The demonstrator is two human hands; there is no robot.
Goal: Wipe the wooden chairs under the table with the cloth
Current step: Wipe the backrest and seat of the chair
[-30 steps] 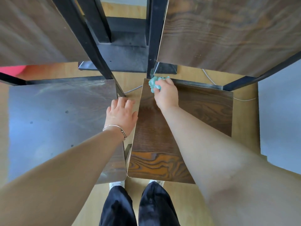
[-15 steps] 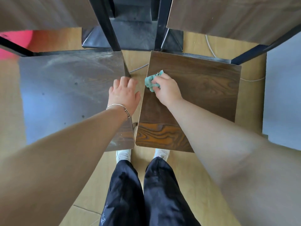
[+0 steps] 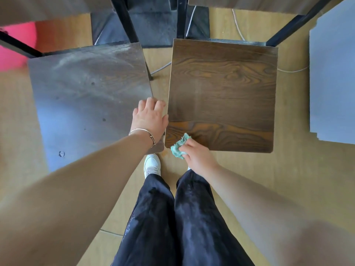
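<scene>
Teal cloth, scrunched into a little wad, sits right at the near left corner of the right-hand chair seat, part of it on the wood and part poking out past the front edge. The right hand has its fingers and thumb curled round it, pinching it from the near side. That seat is dark brown with a strong grain and a lighter orange band along the front. The left-hand chair seat is just beside it with a narrow gap between them, and its top looks dull and hazy, with pale smears and a few dark spots. The left hand rests on the right edge of that seat near the front corner, fingers relaxed and lying loosely forward, gripping nothing. It has a thin bracelet on the wrist. Both seats sit on black metal frames that run up toward the top of the view, with a dark table base on the floor behind them. A pale cable trails across the wooden floor behind the right chair. Off to the right there's a flat grey panel, and at the far left something pink, too blurry to identify. Down the middle you get dark trousers and a white shoe just under the seats' front edges.
</scene>
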